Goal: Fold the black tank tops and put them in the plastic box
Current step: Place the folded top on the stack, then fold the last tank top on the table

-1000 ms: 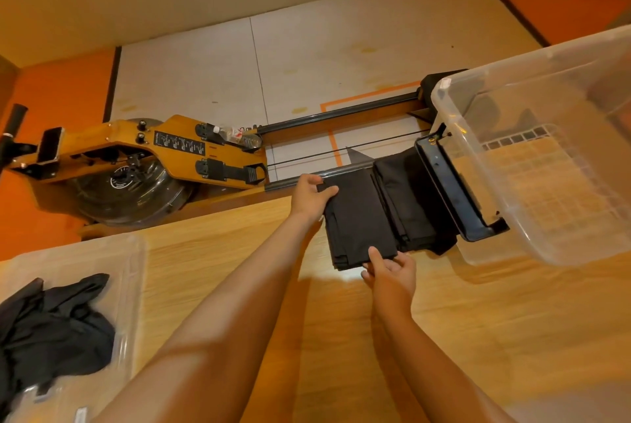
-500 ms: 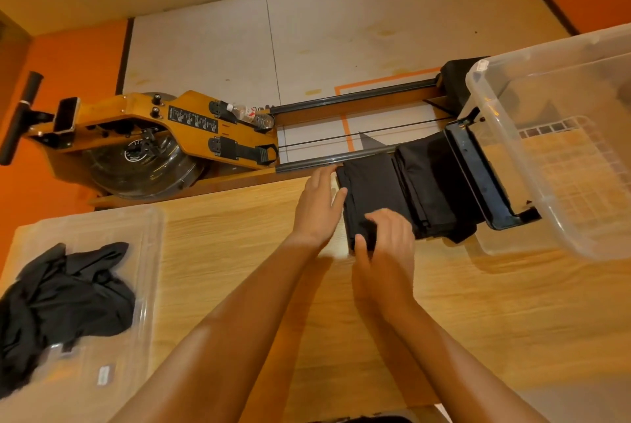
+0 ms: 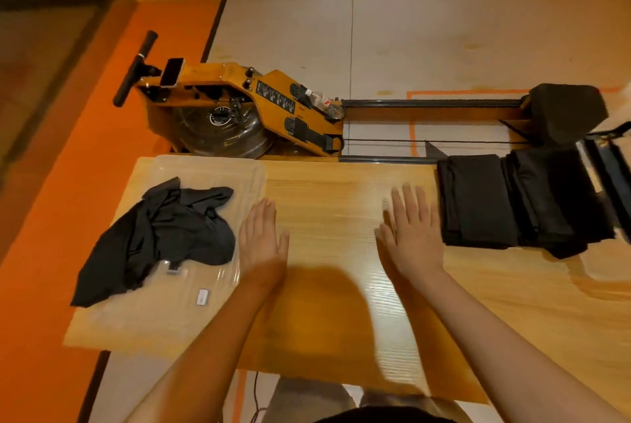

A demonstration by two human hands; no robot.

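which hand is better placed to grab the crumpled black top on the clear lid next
Left. The left hand is open right beside the crumpled black tank top on the clear plastic lid; the right hand is further off, next to the folded black stack.

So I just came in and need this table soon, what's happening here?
A person is partway through folding black tops at the wooden table. The left grip is open, fingers straight, beside a clear plastic lid on which one crumpled tank top lies unfolded. The right grip is open too, just beside the folded stack at the table's right end. Neither holds anything; the crumpled top is probably next.
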